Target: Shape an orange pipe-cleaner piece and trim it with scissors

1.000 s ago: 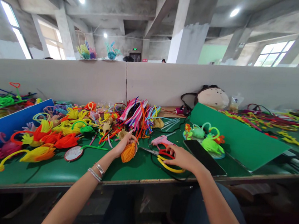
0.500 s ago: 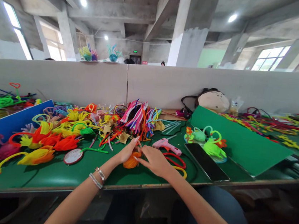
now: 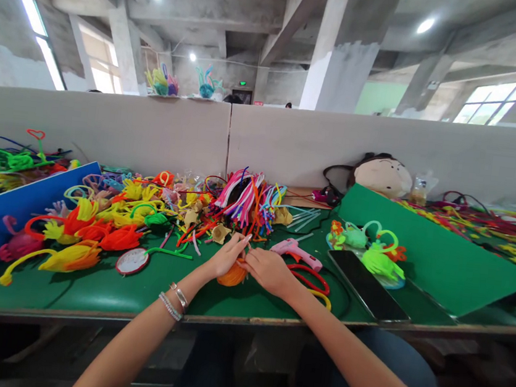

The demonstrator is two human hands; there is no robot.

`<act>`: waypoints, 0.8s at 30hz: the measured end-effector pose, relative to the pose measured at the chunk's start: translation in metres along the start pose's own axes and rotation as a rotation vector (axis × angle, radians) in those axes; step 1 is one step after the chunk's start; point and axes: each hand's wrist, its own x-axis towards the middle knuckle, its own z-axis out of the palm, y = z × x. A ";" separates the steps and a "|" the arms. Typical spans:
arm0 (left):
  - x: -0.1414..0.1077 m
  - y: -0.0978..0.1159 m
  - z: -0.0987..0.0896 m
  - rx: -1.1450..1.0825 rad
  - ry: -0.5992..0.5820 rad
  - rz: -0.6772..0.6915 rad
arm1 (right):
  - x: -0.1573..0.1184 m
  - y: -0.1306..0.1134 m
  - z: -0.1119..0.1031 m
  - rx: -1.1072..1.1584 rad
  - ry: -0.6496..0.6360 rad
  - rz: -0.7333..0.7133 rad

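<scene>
Just in front of me, a rounded orange pipe-cleaner piece [image 3: 232, 275] rests low between my two hands, partly covered by them. My left hand [image 3: 227, 257] grips it from the left, its fingers pointing up and together. From the right, my right hand [image 3: 271, 272] bends over its top, fingertips pinched close to the left fingers. Exactly what the fingertips pinch is hidden. Right of my hands lie a pink glue gun [image 3: 298, 252] and red pipe cleaners [image 3: 316, 279]. A round white disc [image 3: 131, 261] with a green stem is to the left.
Yellow and red pipe-cleaner birds [image 3: 71, 257] fill the left side by a blue board [image 3: 27, 217]. Bundled pipe cleaners [image 3: 243, 201] stand behind my hands. A black phone [image 3: 366, 285], a neon-green swan [image 3: 380, 261] and a green board [image 3: 437, 257] are on the right.
The view has shifted slightly, so the table things appear further right. My right fingers have drawn in and closed over the orange piece's top; my left hand stays at it.
</scene>
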 end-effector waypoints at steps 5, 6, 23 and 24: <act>0.002 -0.003 0.000 -0.099 0.002 -0.023 | -0.002 -0.004 0.004 0.072 0.008 0.078; 0.003 -0.004 0.000 -0.117 -0.002 -0.041 | -0.002 -0.005 0.004 0.106 0.010 0.087; -0.002 0.006 -0.007 0.205 0.003 0.104 | -0.001 -0.014 0.000 0.362 0.092 0.323; -0.003 0.007 -0.007 0.202 0.003 0.102 | -0.001 -0.013 -0.001 0.372 0.092 0.324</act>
